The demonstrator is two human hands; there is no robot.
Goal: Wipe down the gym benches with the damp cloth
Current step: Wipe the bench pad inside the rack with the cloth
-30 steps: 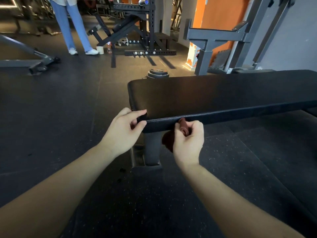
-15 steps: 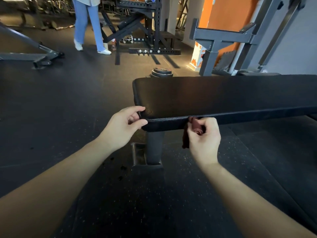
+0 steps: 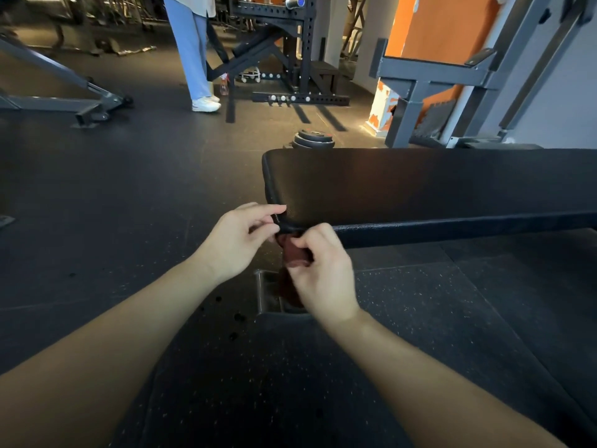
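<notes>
A black padded gym bench (image 3: 420,185) runs from the middle of the view out to the right. My left hand (image 3: 239,240) pinches the bench's near left corner between thumb and fingers. My right hand (image 3: 319,270) is closed on a dark red cloth (image 3: 295,253), bunched up and pressed against the pad's front edge right beside the left hand. Part of the cloth hangs below my fist in front of the bench's leg.
The bench's metal foot (image 3: 268,295) rests on the black rubber floor. Stacked weight plates (image 3: 313,139) lie behind the bench. A person in light blue trousers (image 3: 193,50) stands by a black rack (image 3: 284,46). Grey machine frames stand at left (image 3: 64,92) and right (image 3: 452,85).
My right hand with the cloth has slid left along the bench's front edge, up to the left hand at the corner. The person at the back has stepped to the right.
</notes>
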